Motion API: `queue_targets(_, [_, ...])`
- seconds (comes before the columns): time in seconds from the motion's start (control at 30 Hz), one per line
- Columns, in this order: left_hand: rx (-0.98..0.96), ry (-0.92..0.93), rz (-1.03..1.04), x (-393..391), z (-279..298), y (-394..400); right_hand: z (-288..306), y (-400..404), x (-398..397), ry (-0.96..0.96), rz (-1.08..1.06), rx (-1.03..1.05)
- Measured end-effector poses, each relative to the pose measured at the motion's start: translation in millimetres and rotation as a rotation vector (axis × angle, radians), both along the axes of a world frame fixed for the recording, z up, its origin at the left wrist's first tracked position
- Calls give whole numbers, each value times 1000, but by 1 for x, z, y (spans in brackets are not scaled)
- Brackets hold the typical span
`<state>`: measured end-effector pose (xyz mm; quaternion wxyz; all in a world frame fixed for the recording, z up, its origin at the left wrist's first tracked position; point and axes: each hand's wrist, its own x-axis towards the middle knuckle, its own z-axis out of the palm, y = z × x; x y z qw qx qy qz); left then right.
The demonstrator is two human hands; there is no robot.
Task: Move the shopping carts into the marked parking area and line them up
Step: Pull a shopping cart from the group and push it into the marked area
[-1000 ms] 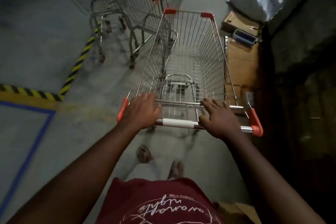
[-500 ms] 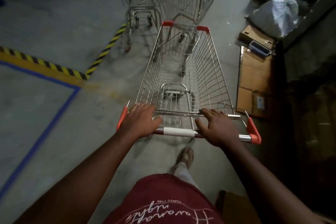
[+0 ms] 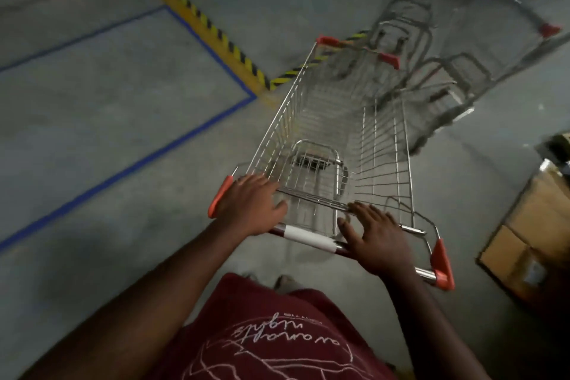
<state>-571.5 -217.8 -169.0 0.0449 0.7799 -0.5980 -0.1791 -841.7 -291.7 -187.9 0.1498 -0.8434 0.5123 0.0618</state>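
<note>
The person is steering the empty chrome wire shopping cart (image 3: 336,133), left hand (image 3: 251,205) curled over its handle bar (image 3: 308,237) and right hand (image 3: 377,241) spread flat on it; it next needs aligning beside the blurred parked carts (image 3: 431,49) past the yellow-black floor tape (image 3: 216,31).
</note>
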Motion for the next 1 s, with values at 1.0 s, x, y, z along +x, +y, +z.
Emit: queue_targets(1.0, [-30,-77,887,238,-21,45,-6,-114,346,-115,675,4])
